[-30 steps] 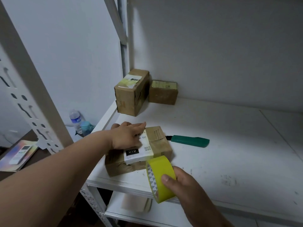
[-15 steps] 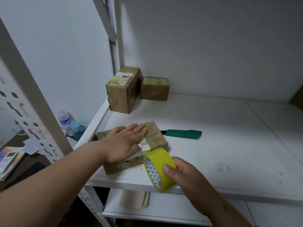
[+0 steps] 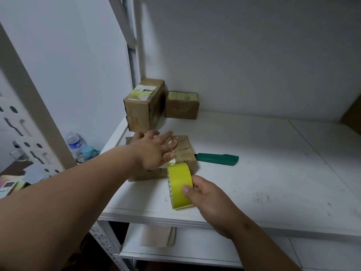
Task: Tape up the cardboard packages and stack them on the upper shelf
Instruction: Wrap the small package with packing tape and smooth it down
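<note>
Pressing flat with straight fingers on the low brown cardboard package near the front left of the white shelf: left hand, grip released. Grasping the yellow roll of tape upright just before that package, thumb on the outer band: right hand. Lying right of the package (touching or not, cannot tell), a green-handled cutter. Standing in the back corner, a taller cardboard box and a smaller cardboard box, side by side.

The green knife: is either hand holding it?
No, the green knife lies on the shelf beside the package, untouched.
</note>
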### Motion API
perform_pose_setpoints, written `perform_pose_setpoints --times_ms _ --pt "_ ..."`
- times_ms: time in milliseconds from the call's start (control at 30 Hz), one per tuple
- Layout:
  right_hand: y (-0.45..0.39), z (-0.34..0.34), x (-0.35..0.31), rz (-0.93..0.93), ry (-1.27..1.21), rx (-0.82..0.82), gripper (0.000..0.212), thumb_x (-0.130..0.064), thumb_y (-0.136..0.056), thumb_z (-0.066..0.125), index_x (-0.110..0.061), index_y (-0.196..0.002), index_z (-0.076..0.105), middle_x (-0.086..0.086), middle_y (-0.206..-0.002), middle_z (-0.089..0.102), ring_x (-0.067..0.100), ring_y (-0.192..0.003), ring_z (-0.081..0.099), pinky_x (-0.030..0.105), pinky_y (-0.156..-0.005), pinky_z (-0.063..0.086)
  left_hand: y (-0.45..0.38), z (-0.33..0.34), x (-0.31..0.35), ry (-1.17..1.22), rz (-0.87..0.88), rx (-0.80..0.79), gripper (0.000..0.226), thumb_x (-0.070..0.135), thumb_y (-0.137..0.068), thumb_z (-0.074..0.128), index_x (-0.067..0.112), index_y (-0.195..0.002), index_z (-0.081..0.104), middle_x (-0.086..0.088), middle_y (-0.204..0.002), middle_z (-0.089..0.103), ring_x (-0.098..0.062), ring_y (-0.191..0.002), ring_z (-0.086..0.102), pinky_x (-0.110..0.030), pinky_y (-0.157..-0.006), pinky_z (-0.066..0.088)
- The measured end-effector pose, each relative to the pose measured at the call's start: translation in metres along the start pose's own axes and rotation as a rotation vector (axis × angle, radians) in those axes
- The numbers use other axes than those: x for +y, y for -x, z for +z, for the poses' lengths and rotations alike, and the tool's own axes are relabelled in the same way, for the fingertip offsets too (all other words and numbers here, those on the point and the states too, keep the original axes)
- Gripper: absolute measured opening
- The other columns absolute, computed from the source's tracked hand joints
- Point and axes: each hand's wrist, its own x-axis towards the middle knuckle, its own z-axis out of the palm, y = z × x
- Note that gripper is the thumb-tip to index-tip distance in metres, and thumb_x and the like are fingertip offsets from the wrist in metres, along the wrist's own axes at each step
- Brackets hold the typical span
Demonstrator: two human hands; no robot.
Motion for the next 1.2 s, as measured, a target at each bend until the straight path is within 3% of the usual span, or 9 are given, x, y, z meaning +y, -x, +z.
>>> perform_pose_setpoints --times_ms 200,367,467,633,767,833,1000,1100,1200 --pt "-0.021 -0.046 0.018 -0.004 0.096 0.247 0.018 -0.029 -0.099 0.057 -0.022 -0.111 0.068 -0.01 -0.109 0.07 0.003 -0.1 0.063 0.011 -0.081 0.044 -0.005 0.004 -0.008 0.155 0.01 -0.117 0.08 0.077 -0.08 -0.005 0.045 -0.153 -0.006 0.011 -0.164 -0.015 -0.027 -0.151 -0.006 -0.054 -0.12 0.005" --pt "-0.065 -0.075 0.046 0.041 0.761 0.266 0.051 -0.026 -0.102 0.046 -0.02 -0.151 0.035 0.002 -0.16 0.027 0.021 -0.147 0.021 0.035 -0.122 0.018 0.0 0.002 0.004 0.191 -0.028 -0.121 0.069 0.067 -0.095 0.015 0.042 -0.155 -0.006 0.012 -0.162 -0.021 -0.021 -0.15 -0.016 -0.051 -0.119 -0.005" --pt "-0.081 -0.081 0.059 0.081 1.004 0.164 0.06 -0.032 -0.103 0.035 -0.027 -0.157 0.01 -0.002 -0.166 0.004 0.022 -0.153 0.0 0.046 -0.123 0.0 0.001 0.008 -0.001 0.306 -0.023 -0.044 0.085 0.085 -0.082 0.012 0.043 -0.155 0.005 0.013 -0.164 -0.01 -0.016 -0.151 -0.011 -0.052 -0.121 -0.002" --pt "-0.093 -0.092 0.056 0.002 1.169 0.248 0.036 -0.042 -0.102 0.037 -0.027 -0.135 0.044 -0.001 -0.126 0.052 0.022 -0.115 0.048 0.04 -0.1 0.032 0.026 0.022 0.001 0.604 -0.173 0.438 0.086 0.078 -0.072 0.041 0.036 -0.146 0.043 0.011 -0.152 0.043 -0.011 -0.143 0.034 -0.051 -0.115 0.029" --pt "-0.095 -0.112 0.053 0.075 1.021 0.265 0.026 -0.034 -0.103 0.039 -0.016 -0.118 0.05 0.003 -0.105 0.047 0.022 -0.089 0.052 0.037 -0.076 0.046 0.065 0.023 0.025 0.734 -0.483 0.762 0.025 0.047 -0.088 0.065 0.026 -0.101 0.071 0.008 -0.091 0.065 -0.009 -0.084 0.06 -0.025 -0.072 0.042" --pt "-0.093 -0.121 0.043 0.119 0.791 0.307 0.027 -0.031 -0.104 0.04 -0.012 -0.12 0.049 0.004 -0.101 0.044 0.023 -0.08 0.054 0.036 -0.068 0.047 0.078 0.026 0.041 0.892 -0.619 0.706 0.032 0.05 -0.089 0.061 0.021 -0.08 0.067 0.001 -0.07 0.063 -0.012 -0.07 0.059 -0.026 -0.063 0.042" --pt "-0.082 -0.094 -0.014 -0.123 0.266 0.232 0.017 -0.027 -0.1 0.049 -0.021 -0.116 0.049 0.001 -0.094 0.059 0.022 -0.081 0.058 0.032 -0.066 0.042 0.083 0.036 0.074 1.606 -0.522 0.342 0.077 0.086 -0.06 0.051 0.025 -0.103 0.07 0.001 -0.093 0.073 -0.018 -0.089 0.07 -0.035 -0.077 0.054" --pt "-0.078 -0.059 -0.038 -0.31 0.36 0.043 0.017 -0.028 -0.1 0.05 -0.023 -0.116 0.051 -0.001 -0.11 0.059 0.02 -0.1 0.056 0.032 -0.082 0.042 0.076 0.039 0.089 1.74 -0.463 0.294 0.077 0.075 -0.058 0.067 0.026 -0.117 0.062 0.0 -0.107 0.073 -0.019 -0.101 0.07 -0.042 -0.097 0.053" --pt "-0.086 -0.044 -0.033 -0.299 0.478 -0.145 0.019 -0.032 -0.101 0.047 -0.025 -0.119 0.052 -0.002 -0.112 0.061 0.019 -0.101 0.056 0.031 -0.084 0.044 0.074 0.038 0.101 1.941 -0.457 0.3 0.068 0.041 -0.07 0.086 0.02 -0.126 0.055 -0.011 -0.109 0.073 -0.024 -0.098 0.071 -0.039 -0.089 0.057"
